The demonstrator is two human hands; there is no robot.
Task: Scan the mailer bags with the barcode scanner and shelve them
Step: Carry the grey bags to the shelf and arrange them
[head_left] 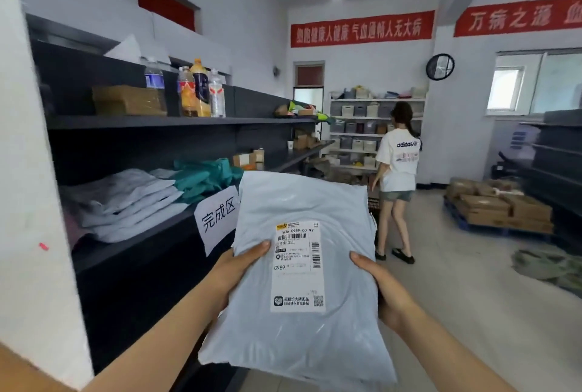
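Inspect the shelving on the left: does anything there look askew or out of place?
Yes. The paper sign on the lower shelf hangs tilted. Drink bottles stand on the shelf above beside a brown parcel, odd for parcel storage. The teal bags lie in a loose heap, unlike the stacked grey mailers beside them.

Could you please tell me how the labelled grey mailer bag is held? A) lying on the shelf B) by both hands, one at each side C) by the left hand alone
B: the left hand and the right hand each grip a side edge of the mailer bag, thumbs on its labelled face.
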